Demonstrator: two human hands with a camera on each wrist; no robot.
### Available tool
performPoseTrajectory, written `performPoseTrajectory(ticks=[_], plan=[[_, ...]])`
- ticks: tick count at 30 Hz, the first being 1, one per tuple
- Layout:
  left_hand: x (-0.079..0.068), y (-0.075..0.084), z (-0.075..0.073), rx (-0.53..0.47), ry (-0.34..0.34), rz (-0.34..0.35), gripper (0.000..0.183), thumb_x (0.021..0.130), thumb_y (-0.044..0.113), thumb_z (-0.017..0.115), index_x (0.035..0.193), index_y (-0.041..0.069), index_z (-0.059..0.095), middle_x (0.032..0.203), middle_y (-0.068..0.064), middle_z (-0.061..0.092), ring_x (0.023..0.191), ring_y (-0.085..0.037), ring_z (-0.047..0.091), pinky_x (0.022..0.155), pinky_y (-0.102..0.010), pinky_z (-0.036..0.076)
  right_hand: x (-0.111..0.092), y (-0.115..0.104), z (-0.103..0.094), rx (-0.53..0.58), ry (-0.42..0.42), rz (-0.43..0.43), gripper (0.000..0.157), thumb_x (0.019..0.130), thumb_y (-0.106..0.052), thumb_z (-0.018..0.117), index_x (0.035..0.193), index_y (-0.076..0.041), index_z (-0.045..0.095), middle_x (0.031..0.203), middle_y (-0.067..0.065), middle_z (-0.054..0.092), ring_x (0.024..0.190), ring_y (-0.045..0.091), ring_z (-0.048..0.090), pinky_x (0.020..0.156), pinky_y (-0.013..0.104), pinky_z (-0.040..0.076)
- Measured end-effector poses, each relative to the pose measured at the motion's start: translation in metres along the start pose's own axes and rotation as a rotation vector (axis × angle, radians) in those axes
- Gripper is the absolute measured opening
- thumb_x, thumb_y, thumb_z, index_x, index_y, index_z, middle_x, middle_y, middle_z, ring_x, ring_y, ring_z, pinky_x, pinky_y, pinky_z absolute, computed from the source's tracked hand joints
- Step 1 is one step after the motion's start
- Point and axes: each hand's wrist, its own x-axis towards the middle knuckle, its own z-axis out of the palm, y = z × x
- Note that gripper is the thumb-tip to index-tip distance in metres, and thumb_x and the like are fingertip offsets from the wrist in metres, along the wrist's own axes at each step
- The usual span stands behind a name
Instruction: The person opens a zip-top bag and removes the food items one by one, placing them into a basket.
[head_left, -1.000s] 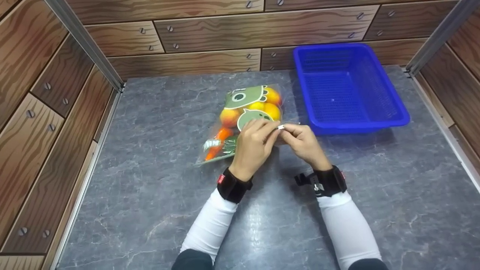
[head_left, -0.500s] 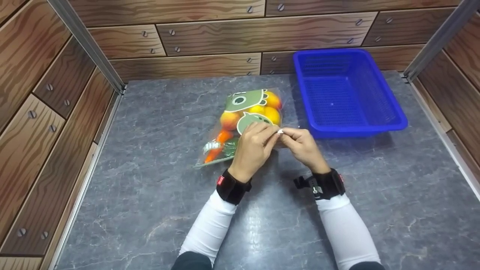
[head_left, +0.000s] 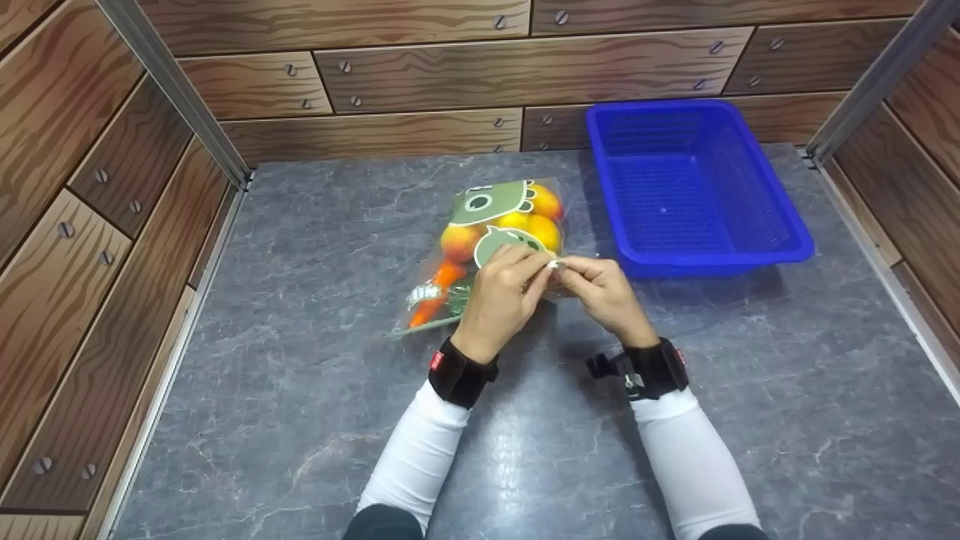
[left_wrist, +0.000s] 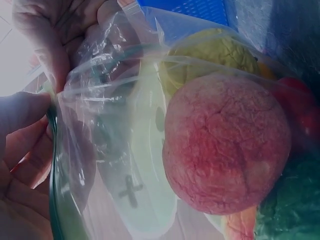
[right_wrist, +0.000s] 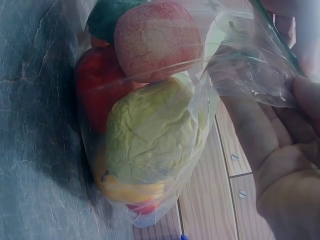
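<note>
Transparent plastic bag (head_left: 496, 234) has its edge pinched by left hand (head_left: 501, 298) and right hand (head_left: 606, 294).

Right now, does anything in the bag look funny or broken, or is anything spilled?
Two things in the clear bag look odd: the pink round one and the yellow-green one are wrinkly instead of smooth. I can't tell if they're damaged or just made that way. Nothing looks spilled on the table.
</note>
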Motion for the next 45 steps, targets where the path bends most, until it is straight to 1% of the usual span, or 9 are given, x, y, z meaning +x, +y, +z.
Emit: performPoseTrajectory(ticks=[4, 6, 12, 16, 22, 29, 33, 39, 45], plan=[[-0.001, -0.002, -0.003, 0.0, -0.006, -0.01, 0.011, 0.099, 0.009, 0.069, 0.103, 0.003, 0.078, 0.094, -0.006, 0.07, 0.089, -0.023, 0.063, 0.083, -0.031, 0.053, -0.001, 0.0, -0.001, -0.003, 0.023, 0.013, 0.021, 0.101, 0.008, 0.054, 0.113, 0.023, 0.065, 0.1, 0.012, 0.078, 0.086, 0.011, 0.076, 0.078, 0.034, 0.063], [-0.002, -0.002, -0.005, 0.001, -0.013, -0.016, 0.01, 0.098, 0.009, 0.07, 0.102, 0.004, 0.078, 0.094, -0.006, 0.07, 0.09, -0.023, 0.063, 0.083, -0.031, 0.054, -0.001, 0.0, -0.002, 0.0, 0.027, 0.014, 0.021, 0.101, 0.008, 0.054, 0.112, 0.022, 0.065, 0.101, 0.017, 0.077, 0.087, 0.012, 0.076, 0.079, 0.035, 0.062], [-0.003, -0.003, -0.009, 0.007, -0.032, -0.024, 0.011, 0.099, 0.009, 0.069, 0.102, 0.003, 0.077, 0.095, -0.006, 0.069, 0.091, -0.023, 0.064, 0.085, -0.031, 0.055, 0.0, -0.002, -0.003, 0.021, 0.027, 0.018, 0.021, 0.102, 0.007, 0.054, 0.112, 0.022, 0.065, 0.098, 0.004, 0.079, 0.087, 0.013, 0.076, 0.078, 0.035, 0.062], [-0.005, -0.004, -0.012, 0.013, -0.043, -0.018, 0.009, 0.098, 0.008, 0.069, 0.101, 0.003, 0.077, 0.093, -0.007, 0.067, 0.09, -0.023, 0.064, 0.084, -0.032, 0.055, 0.0, -0.001, -0.002, 0.025, 0.035, 0.021, 0.021, 0.102, 0.006, 0.055, 0.111, 0.022, 0.065, 0.098, 0.012, 0.078, 0.086, 0.013, 0.076, 0.078, 0.035, 0.062], [-0.008, -0.006, -0.016, 0.024, -0.048, -0.003, 0.005, 0.096, 0.005, 0.07, 0.095, 0.003, 0.074, 0.087, -0.007, 0.06, 0.084, -0.023, 0.06, 0.079, -0.033, 0.053, 0.0, 0.0, -0.003, 0.001, 0.051, 0.024, 0.021, 0.102, 0.006, 0.055, 0.11, 0.021, 0.067, 0.099, 0.017, 0.077, 0.087, 0.012, 0.076, 0.079, 0.033, 0.062], [-0.01, -0.009, -0.022, 0.021, -0.056, 0.008, 0.005, 0.096, 0.005, 0.07, 0.097, 0.003, 0.075, 0.088, -0.007, 0.06, 0.084, -0.023, 0.059, 0.078, -0.033, 0.052, 0.001, -0.002, -0.004, -0.015, 0.066, 0.045, 0.021, 0.103, 0.005, 0.054, 0.11, 0.02, 0.067, 0.101, 0.028, 0.074, 0.086, 0.013, 0.076, 0.077, 0.033, 0.063], [-0.011, -0.012, -0.025, 0.008, -0.069, 0.002, 0.008, 0.096, 0.006, 0.071, 0.101, 0.004, 0.076, 0.09, -0.007, 0.062, 0.087, -0.022, 0.06, 0.081, -0.032, 0.053, 0.0, -0.003, -0.004, -0.044, 0.087, 0.044, 0.02, 0.102, 0.005, 0.055, 0.107, 0.018, 0.069, 0.101, 0.03, 0.073, 0.084, 0.012, 0.075, 0.077, 0.032, 0.063], [-0.011, -0.014, -0.029, -0.006, -0.078, 0.007, 0.008, 0.096, 0.004, 0.07, 0.101, 0.002, 0.076, 0.091, -0.008, 0.063, 0.089, -0.024, 0.061, 0.082, -0.033, 0.054, 0.001, -0.005, -0.005, -0.046, 0.115, 0.039, 0.019, 0.102, 0.006, 0.055, 0.103, 0.018, 0.07, 0.099, 0.03, 0.073, 0.083, 0.012, 0.075, 0.078, 0.032, 0.063], [-0.01, -0.015, -0.031, -0.006, -0.061, 0.013, 0.007, 0.094, 0.001, 0.071, 0.098, 0.001, 0.076, 0.089, -0.008, 0.061, 0.085, -0.025, 0.059, 0.075, -0.033, 0.051, 0.002, -0.005, -0.007, -0.013, 0.134, 0.034, 0.02, 0.102, 0.005, 0.054, 0.101, 0.018, 0.069, 0.098, 0.026, 0.074, 0.084, 0.013, 0.075, 0.079, 0.033, 0.062]])
